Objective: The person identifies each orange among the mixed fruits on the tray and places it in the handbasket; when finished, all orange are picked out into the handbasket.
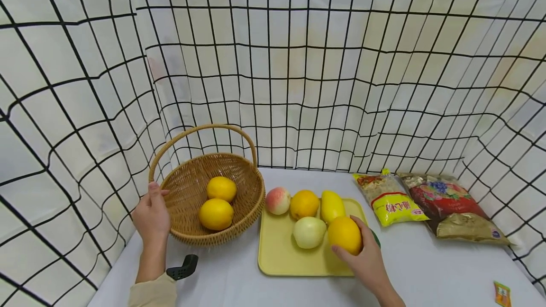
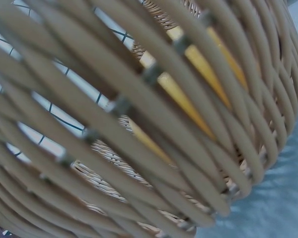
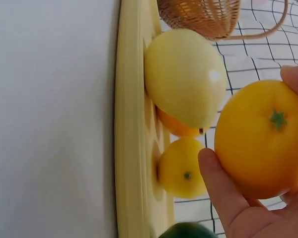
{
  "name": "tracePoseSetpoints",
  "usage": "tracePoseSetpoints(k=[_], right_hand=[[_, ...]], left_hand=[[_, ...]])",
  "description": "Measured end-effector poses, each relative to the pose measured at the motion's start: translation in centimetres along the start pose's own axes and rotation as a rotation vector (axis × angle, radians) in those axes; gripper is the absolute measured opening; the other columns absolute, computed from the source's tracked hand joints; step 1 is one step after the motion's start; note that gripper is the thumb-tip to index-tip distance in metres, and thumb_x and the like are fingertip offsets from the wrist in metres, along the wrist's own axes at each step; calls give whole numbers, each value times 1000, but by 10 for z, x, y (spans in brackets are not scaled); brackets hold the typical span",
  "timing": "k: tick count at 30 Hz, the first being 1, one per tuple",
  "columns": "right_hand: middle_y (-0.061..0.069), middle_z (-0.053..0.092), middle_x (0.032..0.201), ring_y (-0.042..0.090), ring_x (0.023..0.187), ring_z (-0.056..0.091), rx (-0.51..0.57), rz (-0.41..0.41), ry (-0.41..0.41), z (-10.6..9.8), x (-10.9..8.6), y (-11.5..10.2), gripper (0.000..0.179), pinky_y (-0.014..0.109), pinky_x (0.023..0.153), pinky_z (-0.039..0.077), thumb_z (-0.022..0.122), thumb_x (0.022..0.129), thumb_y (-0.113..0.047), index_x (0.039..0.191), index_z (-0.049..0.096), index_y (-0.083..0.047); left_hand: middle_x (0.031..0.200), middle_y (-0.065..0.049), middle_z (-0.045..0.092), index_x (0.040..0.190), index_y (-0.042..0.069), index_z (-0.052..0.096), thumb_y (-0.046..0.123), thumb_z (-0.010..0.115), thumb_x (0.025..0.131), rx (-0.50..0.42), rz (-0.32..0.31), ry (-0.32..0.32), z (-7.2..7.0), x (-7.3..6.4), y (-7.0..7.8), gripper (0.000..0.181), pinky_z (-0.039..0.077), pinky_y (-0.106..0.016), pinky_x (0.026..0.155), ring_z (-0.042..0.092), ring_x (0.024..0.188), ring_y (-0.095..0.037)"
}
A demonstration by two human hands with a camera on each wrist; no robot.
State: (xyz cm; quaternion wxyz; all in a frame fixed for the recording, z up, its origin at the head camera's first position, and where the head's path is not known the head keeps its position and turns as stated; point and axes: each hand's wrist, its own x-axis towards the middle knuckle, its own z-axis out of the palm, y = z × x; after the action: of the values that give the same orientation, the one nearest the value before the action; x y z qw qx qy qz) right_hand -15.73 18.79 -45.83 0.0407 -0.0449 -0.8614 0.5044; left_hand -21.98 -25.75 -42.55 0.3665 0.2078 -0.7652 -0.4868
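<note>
My left hand (image 1: 152, 214) grips the left rim of a wicker basket (image 1: 183, 193), by the foot of its arched handle. Two yellow-orange fruits (image 1: 216, 214) lie inside; the left wrist view shows the basket's woven wall (image 2: 139, 114) close up, with yellow between the strands. My right hand (image 1: 370, 259) holds an orange (image 1: 344, 235) over the right side of a yellow tray (image 1: 281, 262), thumb and fingers around it. On the tray are a peach (image 1: 278, 201), another orange (image 1: 304, 204), a yellow mango (image 1: 332, 206) and a pale green pear (image 1: 309, 232).
Something dark green (image 3: 187, 231) is partly hidden beside my right hand. Two food bags, one yellow (image 1: 394, 203) and one red and gold (image 1: 452, 207), lie at the right. A small packet (image 1: 502, 293) and a black object (image 1: 183, 267) are nearer. Black wire mesh encloses the table.
</note>
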Motion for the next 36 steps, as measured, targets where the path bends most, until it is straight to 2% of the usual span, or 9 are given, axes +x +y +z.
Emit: tracePoseSetpoints(k=[4,7,13,17,22,24,28,32,36], right_hand=[[13,40,144,29,114,50,11,-15,-4,4,0,-4,89,45,91,46,81,80,-39,149,29,-19],[11,41,143,27,112,51,26,-34,-4,7,2,-9,90,44,91,46,82,78,-37,149,28,-20],[7,44,141,25,108,52,30,-88,0,11,9,-20,88,39,89,45,83,79,-29,149,30,-22],[8,43,144,25,110,52,42,-140,4,14,13,-26,87,42,92,46,83,79,-26,149,31,-20],[7,39,148,25,117,50,63,-169,-9,20,18,-34,89,47,98,43,83,79,-28,149,30,-20],[6,38,148,25,119,49,66,-174,-11,23,19,-37,89,47,99,42,84,78,-31,149,30,-21],[4,38,145,24,119,48,75,-211,-6,28,23,-42,89,47,98,42,85,75,-36,147,34,-25],[3,40,141,22,116,48,89,-275,-7,34,27,-47,87,45,94,43,87,74,-35,146,38,-26],[2,40,140,22,114,48,93,-295,-5,41,30,-51,88,43,92,44,87,74,-35,146,38,-24]], left_hand=[[95,-31,59,104,-6,69,55,28,104,-6,-11,-13,-2,-1,0,73,33,-57,94,54,111,-45],[103,-30,62,104,-6,69,55,28,104,-12,-12,-12,-3,0,-1,73,33,-57,95,53,113,-45],[112,-30,62,104,-6,69,54,29,104,-11,-2,-10,-2,1,0,72,33,-57,94,53,113,-46],[117,-30,61,104,-6,69,54,28,104,-6,-4,-17,-2,1,0,72,33,-58,95,53,115,-46],[102,-30,62,104,-6,69,55,27,103,0,-3,-4,-1,1,-3,74,33,-52,87,55,106,-44],[87,-27,58,103,-5,69,56,27,103,6,0,6,-1,1,-3,74,32,-48,82,54,96,-40],[71,-19,47,103,-5,70,55,28,104,14,5,17,-2,0,-3,73,31,-44,79,49,83,-32],[62,-12,42,102,-4,71,55,28,103,28,4,21,-1,1,-3,73,30,-40,73,43,71,-28],[58,-8,39,102,-2,72,56,29,103,43,-5,18,0,1,-4,72,28,-37,66,36,61,-25]])
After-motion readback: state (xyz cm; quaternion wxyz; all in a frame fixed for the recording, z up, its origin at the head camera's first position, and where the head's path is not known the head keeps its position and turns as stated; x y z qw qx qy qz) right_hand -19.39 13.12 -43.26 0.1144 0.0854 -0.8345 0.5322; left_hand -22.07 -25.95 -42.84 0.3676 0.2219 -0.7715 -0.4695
